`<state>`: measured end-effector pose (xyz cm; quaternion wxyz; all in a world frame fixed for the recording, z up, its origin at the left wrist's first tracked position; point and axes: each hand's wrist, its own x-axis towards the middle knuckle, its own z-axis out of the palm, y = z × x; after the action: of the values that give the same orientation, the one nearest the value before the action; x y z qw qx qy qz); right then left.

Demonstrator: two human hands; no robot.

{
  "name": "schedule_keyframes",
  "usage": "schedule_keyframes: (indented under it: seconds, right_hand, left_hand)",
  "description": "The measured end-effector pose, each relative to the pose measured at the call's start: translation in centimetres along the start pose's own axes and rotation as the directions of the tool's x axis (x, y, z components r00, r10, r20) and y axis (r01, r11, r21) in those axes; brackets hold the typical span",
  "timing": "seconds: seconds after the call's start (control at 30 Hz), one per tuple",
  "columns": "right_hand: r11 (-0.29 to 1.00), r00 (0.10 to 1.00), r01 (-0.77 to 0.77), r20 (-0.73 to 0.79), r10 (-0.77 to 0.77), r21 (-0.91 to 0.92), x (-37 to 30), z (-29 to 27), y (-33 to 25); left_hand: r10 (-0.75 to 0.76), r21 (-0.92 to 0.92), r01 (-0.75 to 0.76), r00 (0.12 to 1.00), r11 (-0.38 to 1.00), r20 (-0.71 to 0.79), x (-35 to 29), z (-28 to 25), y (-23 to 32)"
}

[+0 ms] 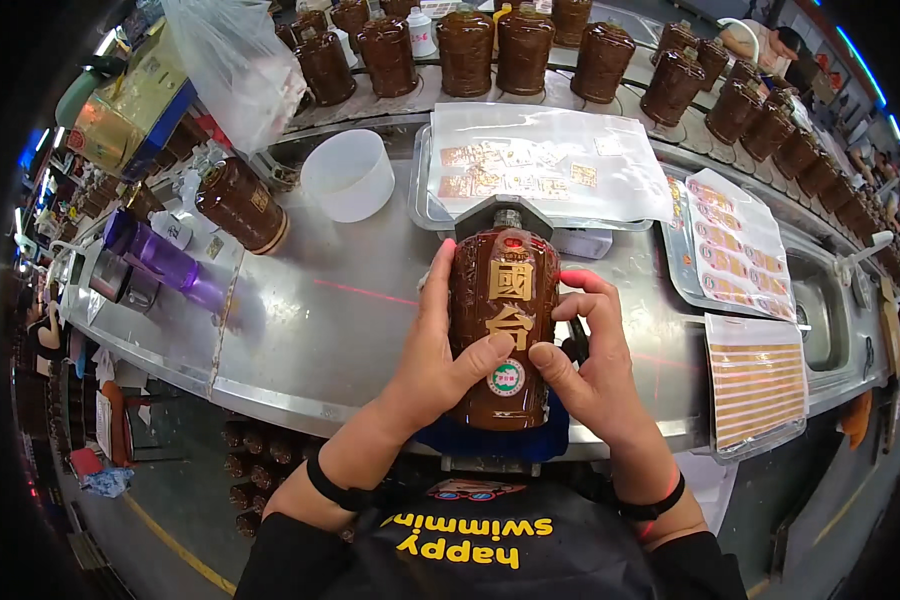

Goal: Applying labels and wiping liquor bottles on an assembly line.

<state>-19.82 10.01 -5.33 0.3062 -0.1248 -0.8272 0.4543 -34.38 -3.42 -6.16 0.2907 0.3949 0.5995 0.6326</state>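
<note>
A squat brown bottle (505,290) with raised gold characters lies in front of me, its neck pointing away, on a dark grey stand (542,222). A round green and white sticker (506,378) is on its lower front. My left hand (425,350) wraps the bottle's left side, thumb lying across the front just above the sticker. From the right, my right hand (600,355) holds the other side, its thumb pressed near the sticker's upper right edge and its fingers bent. Part of a small black object shows behind the right fingers; its kind I cannot make out. Blue material shows beneath the bottle.
Beyond the bottle lies a tray (420,205) with a sheet of gold labels. Label sheets (740,240) and a gold-striped sheet (757,380) are at right, beside a sink (828,320). A white tub (348,175), brown bottle (240,205) and purple cup (160,255) stand left. Bottles line a conveyor behind.
</note>
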Motion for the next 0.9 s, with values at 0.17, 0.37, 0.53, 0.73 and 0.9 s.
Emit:
schedule_keyframes:
  seconds: [0.17, 0.37, 0.53, 0.73, 0.9]
  right_hand:
    - [1.000, 1.000, 0.014, -0.007, -0.014, 0.008, 0.1, 0.0, 0.1]
    - [1.000, 1.000, 0.007, -0.005, -0.007, 0.021, 0.0, 0.0, 0.3]
    - [1.000, 1.000, 0.004, -0.009, -0.004, 0.022, -0.1, 0.1, 0.1]
    - [1.000, 1.000, 0.013, -0.008, -0.013, 0.009, -0.1, 0.1, 0.2]
    - [1.000, 1.000, 0.024, -0.008, -0.024, -0.002, -0.4, 0.1, 0.1]
  left_hand:
    - [-0.006, 0.018, 0.006, 1.000, 1.000, -0.005, 0.1, -0.2, -0.1]
    - [-0.028, 0.048, 0.031, 0.998, 0.998, -0.057, 0.3, 0.6, 0.2]
    - [-0.023, -0.021, 0.021, 0.998, 1.000, -0.065, 0.3, 0.7, 0.3]
    - [0.002, -0.047, -0.005, 0.999, 0.999, -0.055, 0.4, 0.7, 0.6]
    - [0.030, 0.015, -0.030, 0.998, 0.999, -0.047, 0.0, 0.6, 0.2]
